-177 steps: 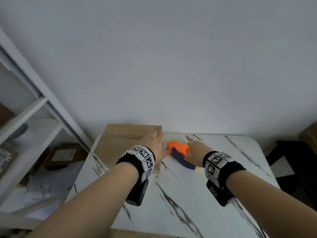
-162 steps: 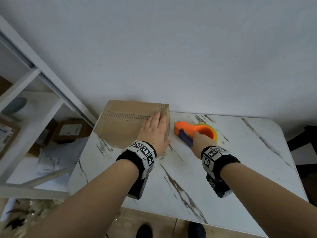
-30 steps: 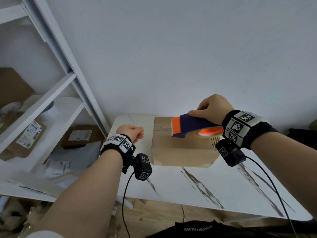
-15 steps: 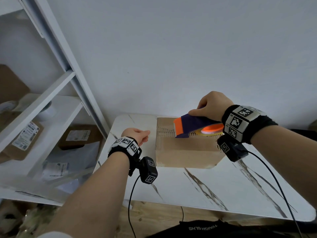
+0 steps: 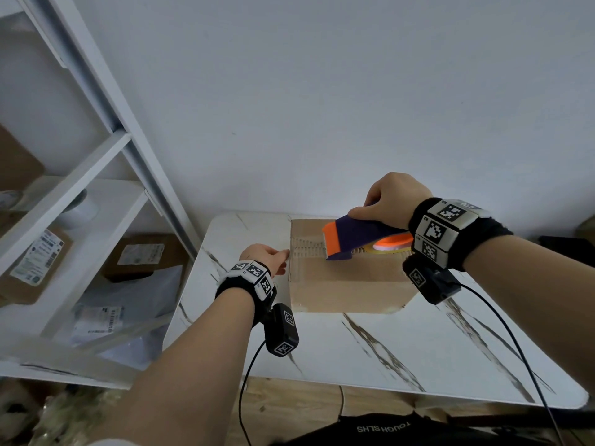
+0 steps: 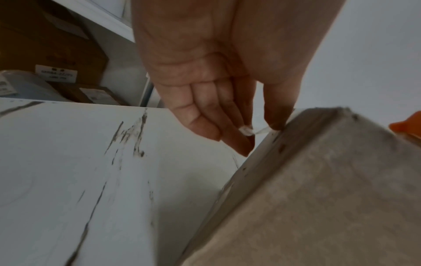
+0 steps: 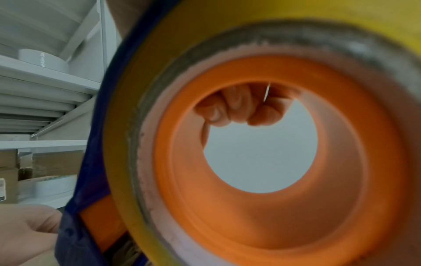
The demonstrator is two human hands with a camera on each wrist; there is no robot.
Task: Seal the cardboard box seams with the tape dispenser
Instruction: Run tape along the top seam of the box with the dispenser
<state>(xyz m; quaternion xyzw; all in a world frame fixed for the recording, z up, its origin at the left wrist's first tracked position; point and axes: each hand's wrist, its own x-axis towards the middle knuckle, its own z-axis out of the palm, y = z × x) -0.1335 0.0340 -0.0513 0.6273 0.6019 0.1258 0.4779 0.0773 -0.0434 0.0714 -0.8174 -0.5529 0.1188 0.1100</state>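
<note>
A brown cardboard box (image 5: 347, 284) stands at the back of the white marble table (image 5: 386, 349). My right hand (image 5: 391, 199) grips the orange and purple tape dispenser (image 5: 351, 238) just over the box's top, with its orange end pointing left. The yellow tape roll (image 7: 127, 144) on its orange core (image 7: 318, 216) fills the right wrist view, and curled fingers (image 7: 237, 109) show through the hole. My left hand (image 5: 283, 257) is at the box's top left edge (image 6: 296, 126). Its thumb (image 6: 276, 117) is at that edge, and a clear tape end (image 6: 247, 130) runs from it to a fingertip.
A white shelf unit (image 5: 106, 162) stands left of the table, holding labelled cardboard parcels (image 5: 35, 262) and a white tape roll (image 5: 79, 209). A plain wall rises right behind the box. Black cables (image 5: 248, 381) hang from both wrist cameras over the table's front edge.
My left hand moved right from beside the box to its top left edge. The dispenser dropped a little lower over the box's top.
</note>
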